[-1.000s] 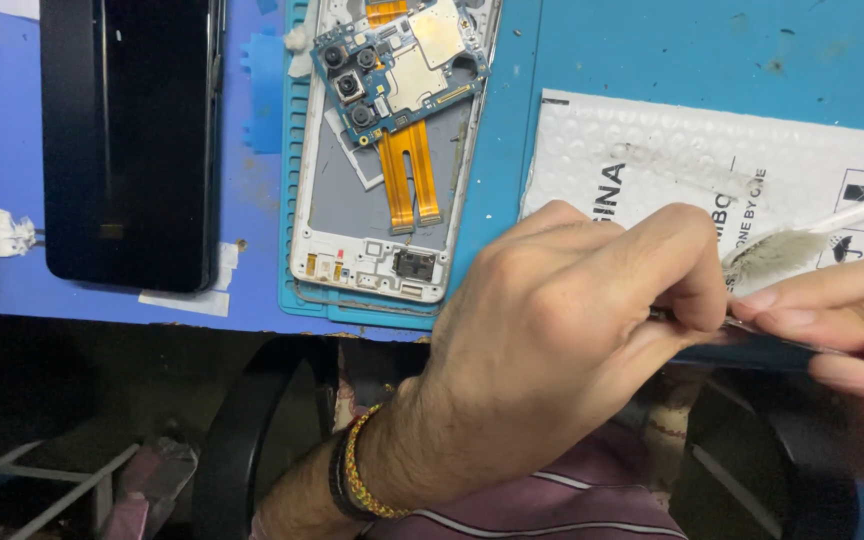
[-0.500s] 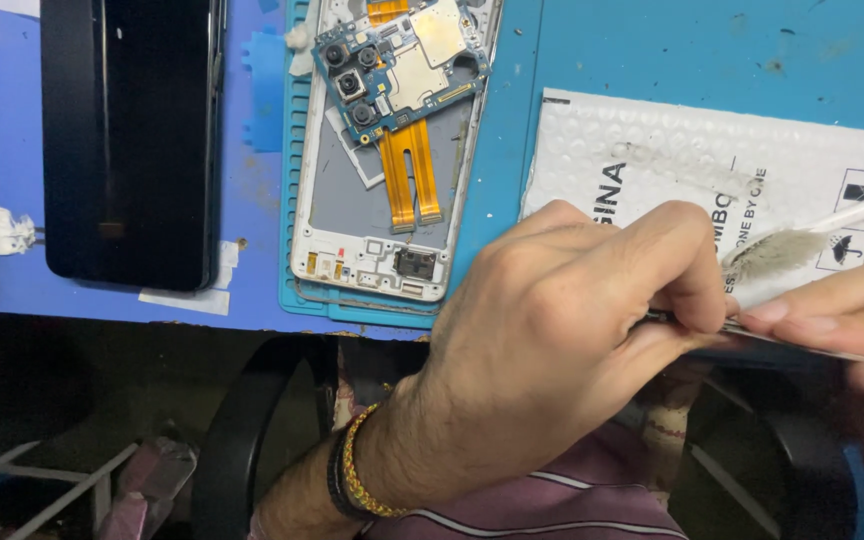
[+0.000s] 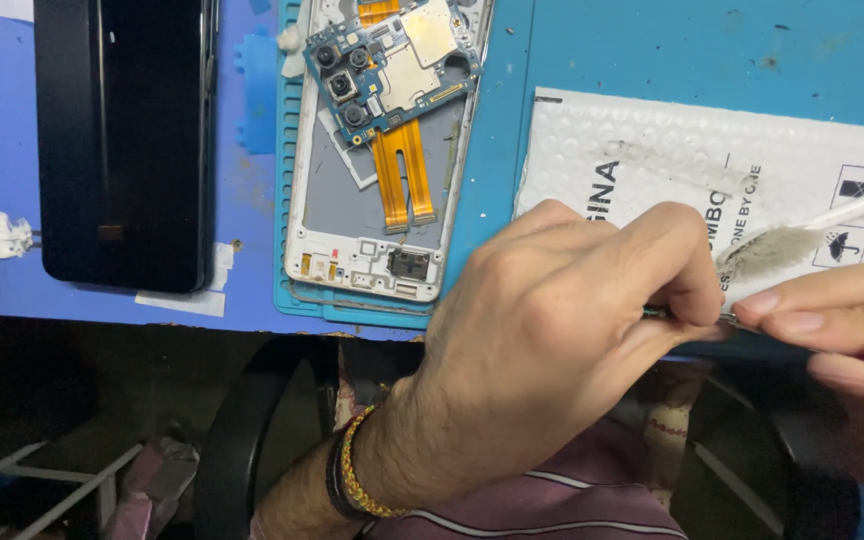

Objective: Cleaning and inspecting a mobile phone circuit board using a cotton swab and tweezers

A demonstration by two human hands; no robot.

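Tweezers point(image 3: 727, 318) barely shifting since a moment ago, left hand point(image 3: 552, 330) still pinching them, right hand point(image 3: 842, 320) gripping tip beneath swab point(image 3: 792, 245)

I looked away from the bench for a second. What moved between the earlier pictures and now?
Very little. The right hand edged slightly up and left, closer to the left hand, both pinching a thin metal piece whose kind I cannot tell. The dirty cotton swab on the white bubble mailer, the opened phone frame and the black screen panel stayed put.
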